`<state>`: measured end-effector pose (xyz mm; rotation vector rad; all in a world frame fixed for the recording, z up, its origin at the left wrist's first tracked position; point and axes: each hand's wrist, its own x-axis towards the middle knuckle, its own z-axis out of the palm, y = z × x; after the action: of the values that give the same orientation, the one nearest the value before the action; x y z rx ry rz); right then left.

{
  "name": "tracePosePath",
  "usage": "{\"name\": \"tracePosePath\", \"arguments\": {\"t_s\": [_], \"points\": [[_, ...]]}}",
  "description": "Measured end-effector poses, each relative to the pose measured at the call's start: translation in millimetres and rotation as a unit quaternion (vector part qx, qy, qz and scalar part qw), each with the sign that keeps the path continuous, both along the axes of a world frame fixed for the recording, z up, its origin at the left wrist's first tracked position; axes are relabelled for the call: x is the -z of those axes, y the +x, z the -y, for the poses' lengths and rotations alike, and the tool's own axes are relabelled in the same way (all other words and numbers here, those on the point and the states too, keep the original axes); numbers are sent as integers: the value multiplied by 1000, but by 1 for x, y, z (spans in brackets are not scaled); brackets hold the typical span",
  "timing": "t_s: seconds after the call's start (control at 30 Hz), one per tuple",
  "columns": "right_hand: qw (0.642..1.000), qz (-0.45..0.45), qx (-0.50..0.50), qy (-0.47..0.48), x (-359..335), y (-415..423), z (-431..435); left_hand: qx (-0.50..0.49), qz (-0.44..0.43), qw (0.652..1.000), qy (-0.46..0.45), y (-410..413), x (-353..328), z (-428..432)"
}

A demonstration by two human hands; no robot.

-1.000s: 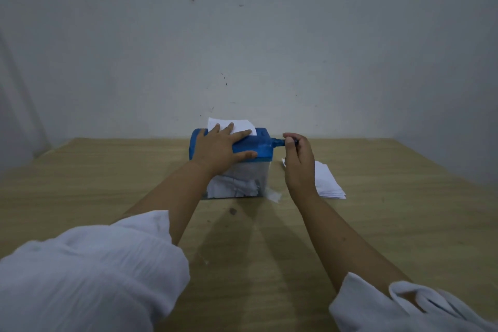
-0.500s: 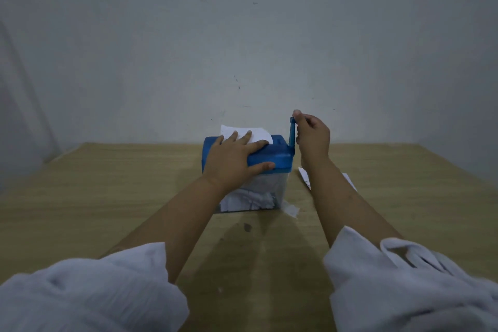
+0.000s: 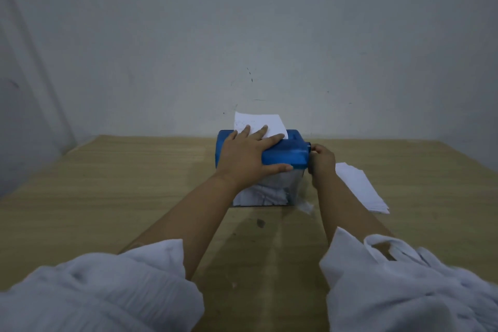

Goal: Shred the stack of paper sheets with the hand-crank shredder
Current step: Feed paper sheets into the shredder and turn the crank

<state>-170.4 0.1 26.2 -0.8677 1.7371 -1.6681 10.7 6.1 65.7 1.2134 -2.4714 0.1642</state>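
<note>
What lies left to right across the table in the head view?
Blue shredder, with the left hand pressing on top → right hand gripping the crank → stack of paper sheets.

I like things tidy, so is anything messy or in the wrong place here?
Yes, a little. A small paper scrap lies on the table outside the shredder's clear bin, by its near right corner, instead of inside with the other shreds. The waiting paper stack is also slightly fanned out.
</note>
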Motion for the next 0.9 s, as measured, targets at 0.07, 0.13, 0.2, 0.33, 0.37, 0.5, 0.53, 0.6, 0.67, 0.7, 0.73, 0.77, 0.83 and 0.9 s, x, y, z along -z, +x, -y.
{"name": "tracePosePath", "arguments": {"t_s": [0.07,0.13,0.2,0.33,0.37,0.5,0.53,0.6,0.67,0.7,0.73,0.77,0.83,0.9], "points": [[999,-28,-11,15,12,1,-7,-7,4,1000,-4,0,0,1],[998,-65,-9,20,18,2,-15,-15,4,1000,-4,-1,1,1],[994,-107,5,8,25,7,-22,-29,4,1000,10,-3,0,0],[988,-142,31,-44,37,13,-37,-53,-4,998,46,-6,-4,-3],[988,-143,32,-44,38,13,-39,-56,-7,997,53,-6,-4,-5],[987,-130,50,-77,42,19,-50,-65,-10,996,64,-8,-4,-11],[987,-120,57,-95,43,22,-54,-68,-10,996,60,-9,-4,-12],[984,-114,64,-121,44,26,-61,-71,-10,996,58,-8,-4,-11],[982,-114,66,-135,42,28,-67,-70,-8,996,58,-8,-4,-12],[981,-108,74,-142,39,29,-69,-70,-8,996,58,-9,-4,-13],[980,-98,87,-152,35,31,-71,-71,-8,996,55,-9,-4,-13],[978,-85,101,-164,31,32,-71,-74,-8,996,50,-10,-4,-13],[974,-67,121,-179,24,34,-72,-76,-7,996,46,-10,-5,-13],[971,-51,133,-192,24,36,-74,-72,-7,996,45,-11,-4,-13]]}}
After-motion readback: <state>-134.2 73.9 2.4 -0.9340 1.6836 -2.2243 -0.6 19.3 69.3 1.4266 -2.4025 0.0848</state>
